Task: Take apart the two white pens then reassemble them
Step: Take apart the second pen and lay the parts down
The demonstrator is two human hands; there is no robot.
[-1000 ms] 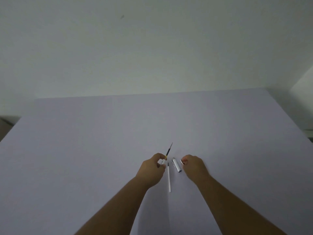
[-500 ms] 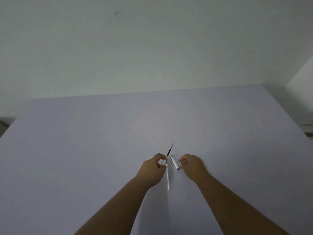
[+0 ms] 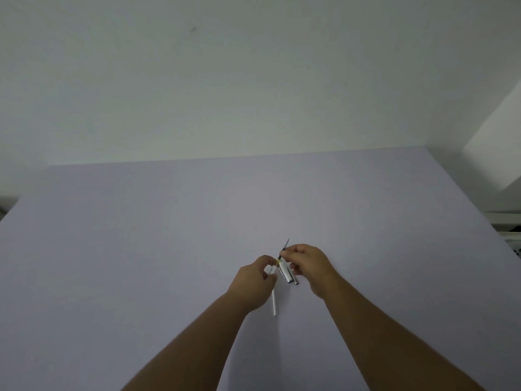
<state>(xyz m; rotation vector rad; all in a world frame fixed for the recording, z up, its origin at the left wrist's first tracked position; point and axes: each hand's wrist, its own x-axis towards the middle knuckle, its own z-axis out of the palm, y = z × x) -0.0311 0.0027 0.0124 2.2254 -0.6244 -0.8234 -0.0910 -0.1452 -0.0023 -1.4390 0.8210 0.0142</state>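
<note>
Right hand (image 3: 307,266) pinches the refill (image 3: 285,246) near its tip, just above the silver-ended pen parts (image 3: 287,275). Left hand (image 3: 253,283) closed on white barrel (image 3: 274,303), which slants down onto the table (image 3: 141,249).

Two bare forearms ran into view from about 6 o'clock, one toward 7, the other toward 5. No sleeve covered either one up to the frame edge. The left hand (image 3: 255,280) and the right hand (image 3: 311,266) wore no glove, ring, or watch. The wrists were bare and smooth.
</note>
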